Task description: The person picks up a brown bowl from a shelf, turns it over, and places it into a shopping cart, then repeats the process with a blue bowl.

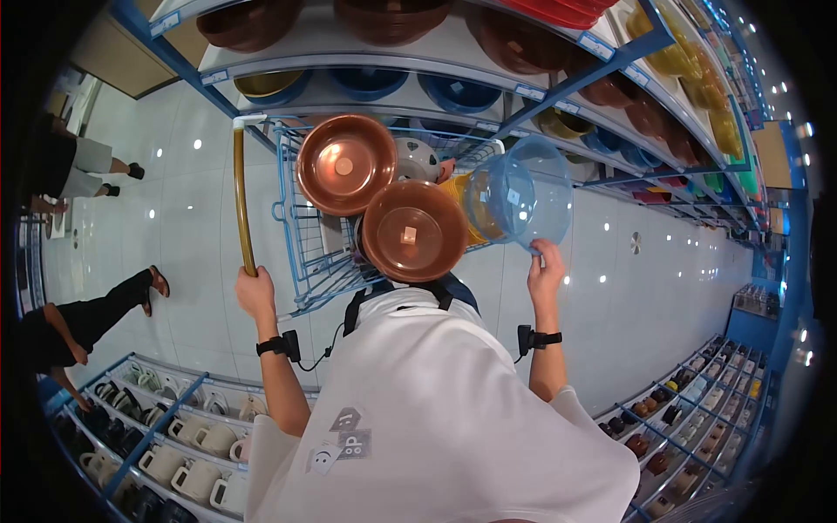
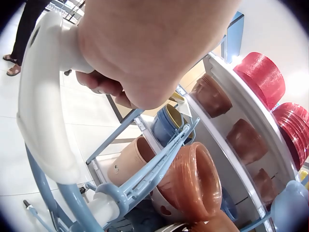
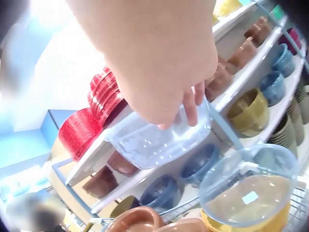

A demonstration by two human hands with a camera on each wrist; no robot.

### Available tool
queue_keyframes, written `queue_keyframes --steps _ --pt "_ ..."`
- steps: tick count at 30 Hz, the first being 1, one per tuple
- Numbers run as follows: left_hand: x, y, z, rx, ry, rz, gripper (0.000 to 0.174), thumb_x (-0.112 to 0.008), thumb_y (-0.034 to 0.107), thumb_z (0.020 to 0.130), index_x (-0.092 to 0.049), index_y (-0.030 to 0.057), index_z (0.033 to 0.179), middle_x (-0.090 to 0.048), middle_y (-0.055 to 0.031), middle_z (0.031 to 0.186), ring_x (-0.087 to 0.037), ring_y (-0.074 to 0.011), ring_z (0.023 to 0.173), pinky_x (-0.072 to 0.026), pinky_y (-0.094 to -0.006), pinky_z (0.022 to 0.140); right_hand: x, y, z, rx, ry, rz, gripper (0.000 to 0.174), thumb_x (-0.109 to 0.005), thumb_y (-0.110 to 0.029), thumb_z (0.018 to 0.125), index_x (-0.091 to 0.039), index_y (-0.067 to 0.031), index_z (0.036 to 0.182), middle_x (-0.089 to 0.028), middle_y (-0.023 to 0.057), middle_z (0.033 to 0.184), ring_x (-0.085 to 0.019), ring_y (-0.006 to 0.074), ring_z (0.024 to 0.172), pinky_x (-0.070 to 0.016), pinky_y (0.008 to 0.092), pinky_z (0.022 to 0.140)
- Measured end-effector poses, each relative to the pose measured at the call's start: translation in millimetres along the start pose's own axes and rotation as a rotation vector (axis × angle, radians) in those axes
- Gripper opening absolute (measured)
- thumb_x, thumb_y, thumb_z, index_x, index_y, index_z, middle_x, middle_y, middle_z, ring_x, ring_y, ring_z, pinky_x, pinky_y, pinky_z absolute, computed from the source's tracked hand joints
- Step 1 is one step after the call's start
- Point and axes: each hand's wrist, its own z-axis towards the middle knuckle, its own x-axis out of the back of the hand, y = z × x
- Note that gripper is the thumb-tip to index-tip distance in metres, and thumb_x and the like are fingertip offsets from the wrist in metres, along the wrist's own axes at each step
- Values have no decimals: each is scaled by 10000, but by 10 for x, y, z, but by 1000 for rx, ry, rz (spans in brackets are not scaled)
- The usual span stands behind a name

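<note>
My left hand (image 1: 254,293) grips the brown handle bar (image 1: 242,192) of a blue wire shopping cart (image 1: 305,266). In the left wrist view, a white corner piece (image 2: 43,96) joins that handle. My right hand (image 1: 546,272) pinches the rim of a clear bluish plastic tub (image 1: 551,179), tilted at the cart's right side. Another clear tub (image 3: 248,193) stands in the cart over a yellow container (image 3: 277,223). Two brown basins (image 1: 344,187) (image 1: 414,253) lie on top of the cart's load, each with a sticker inside. A white patterned bowl (image 1: 416,157) is partly hidden behind them.
A blue-framed shelf (image 1: 349,65) ahead carries brown, blue, yellow and red basins. Behind me, racks hold mugs (image 1: 196,479) on the left and small wares (image 1: 680,418) on the right. People stand at left, one in dark trousers (image 1: 113,305). Tiled floor (image 1: 628,305) runs between.
</note>
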Motion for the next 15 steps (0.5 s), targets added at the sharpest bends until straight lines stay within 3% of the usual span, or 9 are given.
queue_keyframes --steps 5,8,10,11,13,15 --pt "6 -4 22 -9 -6 -12 305 -634 269 841 -691 0 971 -713 -248 911 -674 -473 902 -530 -555 792 -269 316 -337 -81 -12 7 150 -636 82 859 -689 7 977 -696 142 1050 -675 332 1002 -543 388 879" --pt "-22 -13 48 -20 -10 -14 292 -639 263 844 -694 8 975 -718 -245 918 -680 -471 901 -538 -550 794 -478 461 -295 -127 -53 7 176 -642 57 866 -702 -3 1020 -674 162 1145 -676 355 1026 -545 401 898" --pt "-46 -53 56 -31 -5 -6 277 -643 252 846 -697 16 979 -723 -244 915 -686 -470 891 -548 -544 787 -600 521 -236 -13 -141 -165 331 -668 12 847 -689 -44 1173 -595 190 1313 -656 396 1094 -546 436 933" --pt "-61 -63 71 -34 -9 -5 276 -640 251 846 -696 14 978 -721 -246 912 -685 -471 892 -548 -546 789 -618 480 -211 -13 -139 -161 331 -668 12 847 -689 -44 1173 -595 190 1313 -656 396 1094 -546 436 933" --pt "-69 -74 105 -42 -9 -4 276 -638 249 846 -695 12 977 -720 -249 910 -684 -473 893 -547 -548 792 -647 391 -151 -307 -378 -205 505 -685 -45 830 -624 -87 1330 -490 208 1450 -597 429 1201 -522 458 1001" --pt "-48 -50 82 -50 -5 -20 277 -633 251 847 -692 10 971 -719 -254 912 -685 -474 885 -548 -550 788 -684 415 -116 -310 -419 -213 542 -684 -58 826 -600 -84 1361 -480 208 1462 -581 431 1223 -510 460 1022"
